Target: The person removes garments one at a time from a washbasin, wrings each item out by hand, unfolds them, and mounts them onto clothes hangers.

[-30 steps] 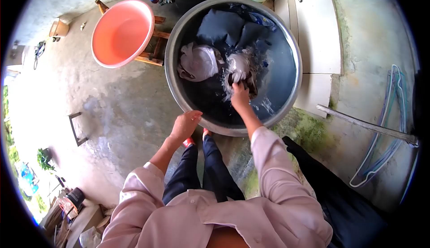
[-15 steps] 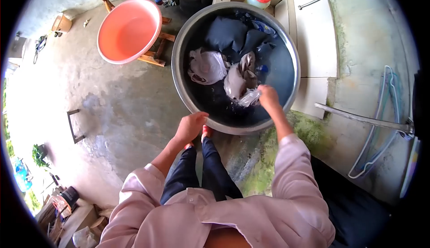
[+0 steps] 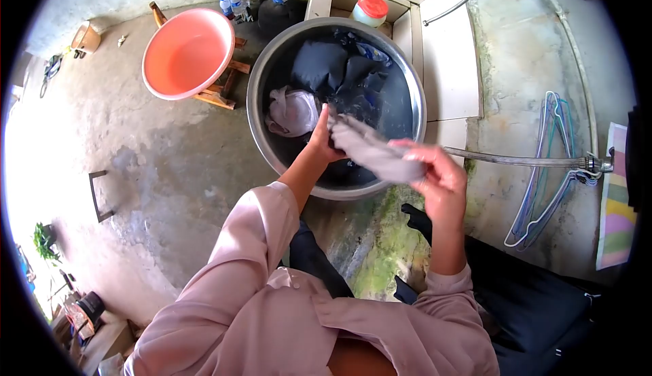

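Note:
Stretched between my two hands is a wet, greyish-mauve garment (image 3: 373, 148), lifted above the water and slightly blurred by motion. My left hand (image 3: 325, 138) grips its left end, thumb up, over the basin. My right hand (image 3: 438, 175) is closed round the other end, near the basin's right front edge. Below is a large metal basin (image 3: 254, 108) of dark water. In it, a pale lilac garment (image 3: 293, 112) floats at the left, while dark clothes (image 3: 319, 63) bulge up at the back.
A pink plastic basin (image 3: 187, 53) rests on a wooden stool (image 3: 221, 91) at the left. Behind stand several plastic bottles (image 3: 236, 2) and a red-lidded tub (image 3: 371, 10). Hangers (image 3: 543, 172) and a metal hose (image 3: 523, 160) are at the right wall. Dark fabric (image 3: 523, 294) lies at lower right.
The greyish garment has come up out of the water. My left hand has moved from the basin's rim onto it, and my right hand has drawn back toward me, rightward.

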Demonstrator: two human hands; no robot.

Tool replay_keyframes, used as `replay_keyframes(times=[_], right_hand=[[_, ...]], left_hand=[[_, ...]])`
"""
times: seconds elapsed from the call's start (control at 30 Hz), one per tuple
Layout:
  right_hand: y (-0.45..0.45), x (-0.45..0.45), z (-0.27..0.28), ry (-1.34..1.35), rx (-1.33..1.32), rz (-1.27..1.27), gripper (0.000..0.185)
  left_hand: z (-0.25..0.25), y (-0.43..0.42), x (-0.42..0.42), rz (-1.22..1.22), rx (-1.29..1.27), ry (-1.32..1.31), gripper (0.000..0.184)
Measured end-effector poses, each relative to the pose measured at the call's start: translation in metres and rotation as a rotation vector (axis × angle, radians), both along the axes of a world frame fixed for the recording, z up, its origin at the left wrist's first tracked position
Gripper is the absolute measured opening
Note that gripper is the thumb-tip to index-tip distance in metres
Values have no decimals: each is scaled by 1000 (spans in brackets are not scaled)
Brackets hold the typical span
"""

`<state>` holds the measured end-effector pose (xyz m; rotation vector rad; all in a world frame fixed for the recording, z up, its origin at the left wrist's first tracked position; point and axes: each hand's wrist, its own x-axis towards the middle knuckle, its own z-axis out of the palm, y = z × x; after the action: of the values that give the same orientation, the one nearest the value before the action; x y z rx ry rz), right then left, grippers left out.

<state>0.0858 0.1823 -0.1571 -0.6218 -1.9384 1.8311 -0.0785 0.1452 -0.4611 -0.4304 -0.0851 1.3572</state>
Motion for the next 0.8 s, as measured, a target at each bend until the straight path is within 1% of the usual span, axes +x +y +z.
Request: replay_keyframes(times=[0.03, 0.07, 0.1, 0.13, 0.17, 0.2, 0.23, 0.27, 0.3, 0.33, 0.37, 0.43, 0.47, 0.5, 0.53, 0.57, 0.6, 0.63, 0.7, 0.73, 0.77, 0.8], right_hand=[[-8, 2, 3, 5, -5, 36, 24], [-16, 4, -1, 40, 25, 89, 21], [-20, 5, 3, -13, 35, 167, 22], [-24, 5, 7, -66, 48, 247, 23], [-24, 6, 3, -60, 39, 304, 23], [-19, 9, -8, -16, -7, 344, 31], [-11, 8, -7, 30, -69, 278, 32], [1, 5, -4, 77, -130, 215, 34], [16, 1, -2, 125, -191, 154, 35], [35, -7, -6, 186, -230, -4, 37], [60, -16, -16, 245, -269, -162, 38], [120, -26, -63, 132, -239, -300, 35], [145, -30, -99, 33, -225, -322, 35], [164, -31, -143, -69, -210, -345, 35], [180, -28, -204, -181, -156, -284, 32], [189, -27, -245, -293, -101, -221, 29], [174, -28, -250, -376, -90, -106, 29], [154, -24, -256, -458, -78, 9, 31], [149, 5, -345, -5, -834, 120, 42], [135, 12, -343, 28, -914, -19, 50], [114, 17, -338, 61, -993, -158, 58], [91, 21, -330, 227, -1099, -185, 61]], left_hand=[[-32, 12, 3, 26, 89, -118, 80], [29, 5, 2, -95, -92, 104, 76], [96, -4, 0, -255, -258, 306, 75], [57, 3, 3, -325, -21, 155, 73], [-6, 15, 7, -392, 216, 2, 71], [-18, 16, 9, -287, 218, 206, 59], [-28, 18, 10, -193, 199, 422, 47], [9, 1, 4, -160, 64, 653, 35], [23, -8, 13, -117, -88, 568, 29], [37, -16, 22, -59, -234, 488, 24], [47, -22, 21, -49, -228, 336, 36], [80, -28, 17, -28, -96, 309, 54], [105, -30, 13, -3, 47, 325, 66], [118, -27, 11, 10, 99, 354, 65], [127, -23, 10, 25, 152, 381, 65], [134, -21, 9, 41, 205, 408, 64], [139, -22, 8, 18, 136, 425, 60], [142, -22, 8, 28, 115, 376, 59], [149, -19, 9, 50, 76, 278, 56], [153, -19, 11, 104, 140, 281, 55], [152, -22, 14, 132, 105, 205, 55], [150, -23, 19, 169, 55, 161, 56]])
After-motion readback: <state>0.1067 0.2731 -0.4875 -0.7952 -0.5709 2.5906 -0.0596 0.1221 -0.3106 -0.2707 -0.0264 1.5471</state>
